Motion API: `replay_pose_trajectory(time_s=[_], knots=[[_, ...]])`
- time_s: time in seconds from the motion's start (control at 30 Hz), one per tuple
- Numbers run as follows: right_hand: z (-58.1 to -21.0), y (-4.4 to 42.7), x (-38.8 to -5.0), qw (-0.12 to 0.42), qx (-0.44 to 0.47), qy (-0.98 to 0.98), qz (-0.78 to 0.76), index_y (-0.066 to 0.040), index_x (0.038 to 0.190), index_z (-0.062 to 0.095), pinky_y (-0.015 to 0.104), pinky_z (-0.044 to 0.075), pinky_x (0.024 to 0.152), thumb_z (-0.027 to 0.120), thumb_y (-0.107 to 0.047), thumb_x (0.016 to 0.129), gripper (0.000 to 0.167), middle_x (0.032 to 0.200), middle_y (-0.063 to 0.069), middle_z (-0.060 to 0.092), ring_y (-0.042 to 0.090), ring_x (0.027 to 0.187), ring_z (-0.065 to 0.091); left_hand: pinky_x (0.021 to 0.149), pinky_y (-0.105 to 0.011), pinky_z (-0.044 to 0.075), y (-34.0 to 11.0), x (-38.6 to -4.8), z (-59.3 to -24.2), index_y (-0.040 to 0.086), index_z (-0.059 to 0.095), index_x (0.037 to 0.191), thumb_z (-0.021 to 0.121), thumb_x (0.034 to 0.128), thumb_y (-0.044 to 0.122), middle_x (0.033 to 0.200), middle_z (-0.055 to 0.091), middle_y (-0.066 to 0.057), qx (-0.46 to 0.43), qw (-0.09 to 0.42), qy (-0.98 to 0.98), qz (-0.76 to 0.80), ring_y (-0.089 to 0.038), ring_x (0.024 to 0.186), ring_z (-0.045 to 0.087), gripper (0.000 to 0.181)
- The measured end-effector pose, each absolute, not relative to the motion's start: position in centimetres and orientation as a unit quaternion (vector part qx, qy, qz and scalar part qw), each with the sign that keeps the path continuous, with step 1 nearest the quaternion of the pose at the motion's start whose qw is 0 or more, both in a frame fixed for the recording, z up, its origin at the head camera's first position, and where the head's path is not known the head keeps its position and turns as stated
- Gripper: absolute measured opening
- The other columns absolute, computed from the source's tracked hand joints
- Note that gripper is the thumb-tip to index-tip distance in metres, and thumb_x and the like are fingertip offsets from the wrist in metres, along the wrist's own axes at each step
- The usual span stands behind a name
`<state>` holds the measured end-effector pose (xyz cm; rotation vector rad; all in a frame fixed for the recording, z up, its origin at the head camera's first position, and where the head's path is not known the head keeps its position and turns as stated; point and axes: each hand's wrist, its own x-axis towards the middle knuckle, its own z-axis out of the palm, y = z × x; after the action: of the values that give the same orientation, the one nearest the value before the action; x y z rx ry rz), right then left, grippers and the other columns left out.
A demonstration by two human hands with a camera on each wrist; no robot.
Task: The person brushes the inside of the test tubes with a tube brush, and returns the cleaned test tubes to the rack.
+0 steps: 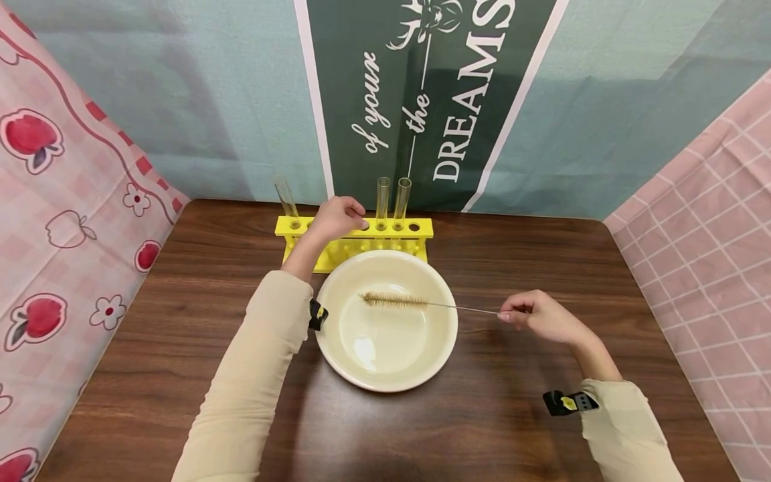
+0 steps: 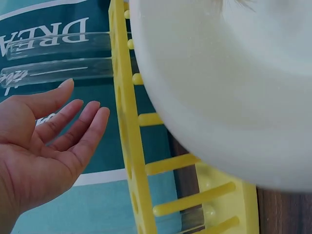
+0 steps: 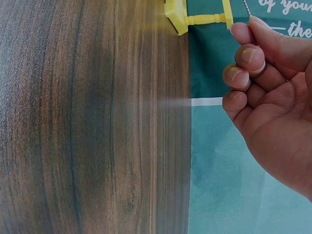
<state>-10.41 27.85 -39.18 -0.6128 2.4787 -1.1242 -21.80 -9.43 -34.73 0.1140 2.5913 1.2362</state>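
Over the yellow test tube rack (image 1: 423, 227), my left hand (image 1: 337, 219) hovers with loosely bent fingers; the left wrist view shows nothing in it. Two glass test tubes stand side by side to its right, the nearer one (image 1: 382, 201) close to the fingertips. At the rack's left end another test tube (image 1: 286, 199) leans. My right hand (image 1: 545, 318) pinches the thin twisted wire handle (image 3: 246, 7) of a test tube brush (image 1: 394, 300). The brush's bristles lie across the inside of the cream basin (image 1: 442, 348), while its handle reaches past the right rim.
The basin stands directly in front of the rack on a dark wooden table (image 1: 500, 415). A teal and green printed cloth (image 1: 241, 100) hangs behind the table. Pink patterned cloths border the left (image 1: 72, 234) and right (image 1: 717, 268) sides.
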Motion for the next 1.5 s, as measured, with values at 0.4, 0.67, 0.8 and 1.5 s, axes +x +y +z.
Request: replay_pose_trajectory(time_s=[0.4, 0.67, 0.8, 1.5], knots=[[-39.3, 27.9, -10.6, 0.170, -0.214, 0.877, -0.395, -0.010, 0.077, 0.064, 0.026, 0.036, 0.045, 0.059, -0.008, 0.087, 0.012, 0.062, -0.004, 0.049, 0.008, 0.053, 0.042, 0.080, -0.032, 0.045, -8.0, -22.3, -35.6, 0.000, 0.058, 0.108, 0.064, 0.0844, 0.010, 0.098, 0.057, -0.013, 0.026, 0.138, 0.891, 0.432, -0.025, 0.090, 0.054, 0.027], [-39.2, 27.8, -10.4, 0.174, -0.209, 0.874, -0.403, -0.010, 0.076, 0.063, 0.025, 0.035, 0.044, 0.059, -0.007, 0.087, 0.012, 0.061, -0.005, 0.049, 0.007, 0.051, 0.040, 0.082, -0.033, 0.045, -7.0, -22.7, -36.0, 0.000, 0.058, 0.108, 0.066, 0.0830, 0.011, 0.099, 0.059, -0.012, 0.022, 0.130, 0.897, 0.423, -0.025, 0.092, 0.053, 0.028], [-39.3, 27.9, -10.4, 0.176, -0.211, 0.871, -0.408, -0.010, 0.076, 0.063, 0.026, 0.035, 0.043, 0.059, -0.007, 0.087, 0.013, 0.060, -0.005, 0.048, 0.005, 0.050, 0.039, 0.082, -0.032, 0.045, -6.6, -22.8, -36.3, 0.000, 0.057, 0.107, 0.067, 0.0827, 0.010, 0.100, 0.058, -0.012, 0.020, 0.125, 0.898, 0.421, -0.024, 0.093, 0.053, 0.028], [-39.4, 28.0, -10.6, 0.176, -0.216, 0.870, -0.407, -0.010, 0.078, 0.063, 0.025, 0.036, 0.043, 0.059, -0.008, 0.088, 0.011, 0.061, -0.005, 0.048, 0.005, 0.051, 0.040, 0.079, -0.031, 0.045, -5.7, -22.7, -36.9, 0.001, 0.057, 0.100, 0.065, 0.0833, 0.009, 0.096, 0.056, -0.011, 0.011, 0.105, 0.904, 0.413, -0.023, 0.089, 0.050, 0.021]])
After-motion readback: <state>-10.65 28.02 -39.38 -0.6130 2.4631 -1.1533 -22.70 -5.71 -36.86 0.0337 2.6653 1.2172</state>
